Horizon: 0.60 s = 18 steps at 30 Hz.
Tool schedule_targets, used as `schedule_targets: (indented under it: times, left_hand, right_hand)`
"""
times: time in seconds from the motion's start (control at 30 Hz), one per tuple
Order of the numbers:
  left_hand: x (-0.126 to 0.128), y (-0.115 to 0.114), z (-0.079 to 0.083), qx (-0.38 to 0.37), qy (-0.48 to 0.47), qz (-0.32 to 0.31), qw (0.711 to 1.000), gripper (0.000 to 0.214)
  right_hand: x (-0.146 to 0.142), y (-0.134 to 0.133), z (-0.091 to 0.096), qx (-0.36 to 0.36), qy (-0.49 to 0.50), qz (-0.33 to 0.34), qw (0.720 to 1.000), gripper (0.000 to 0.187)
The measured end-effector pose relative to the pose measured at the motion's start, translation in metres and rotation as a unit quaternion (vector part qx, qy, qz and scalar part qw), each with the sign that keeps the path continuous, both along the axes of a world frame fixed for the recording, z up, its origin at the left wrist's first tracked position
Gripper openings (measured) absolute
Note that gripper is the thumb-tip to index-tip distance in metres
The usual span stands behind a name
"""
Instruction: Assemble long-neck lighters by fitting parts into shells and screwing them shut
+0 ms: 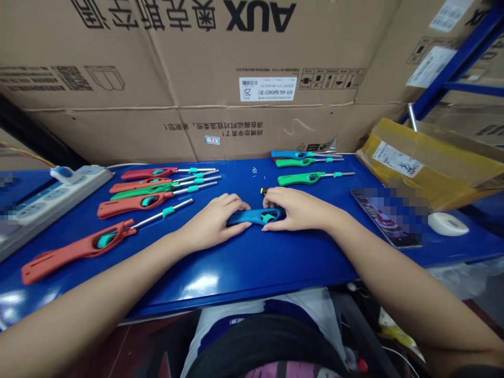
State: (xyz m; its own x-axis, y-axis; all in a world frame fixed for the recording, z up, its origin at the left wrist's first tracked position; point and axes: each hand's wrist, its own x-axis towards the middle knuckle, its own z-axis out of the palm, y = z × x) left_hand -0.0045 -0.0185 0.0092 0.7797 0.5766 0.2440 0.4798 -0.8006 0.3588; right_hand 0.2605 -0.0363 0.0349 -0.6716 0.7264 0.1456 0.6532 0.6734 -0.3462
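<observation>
A blue long-necked gas lighter (248, 217) lies crosswise in front of me on the blue tabletop. My left hand (210, 220) is closed around its left end, with thumb and fingertips on the handle. Closed over the other end, near the teal trigger, is my right hand (295, 207), which hides that end and any metal tube. A small black-and-yellow tip (263, 191) shows beside the right fingers; what it belongs to is hidden. On the left lie several red and green lighters, the closest being a red lighter (74, 254). A green lighter (301, 179) rests beyond my right hand.
More lighters, including another blue lighter (289, 154), lie at the back. A cardboard wall (212, 58) stands behind the table. To the right are a phone (384, 220), a white mouse-like object (448, 224) and a yellow-wrapped package (433, 168). A power strip (51, 202) sits left.
</observation>
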Motion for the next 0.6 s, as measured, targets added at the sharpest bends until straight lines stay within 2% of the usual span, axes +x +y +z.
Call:
schedule_targets:
  times: [0.23,0.6]
  left_hand:
    - [0.000,0.002,0.001,-0.020,-0.040,-0.016,0.999,0.028]
    - [0.004,-0.003,0.000,-0.073,-0.081,0.014,0.994,0.025]
  right_hand:
    - [-0.002,0.000,-0.006,-0.013,0.013,-0.008,1.000,0.040]
    - [-0.014,-0.005,-0.010,0.004,0.002,-0.023,1.000,0.035]
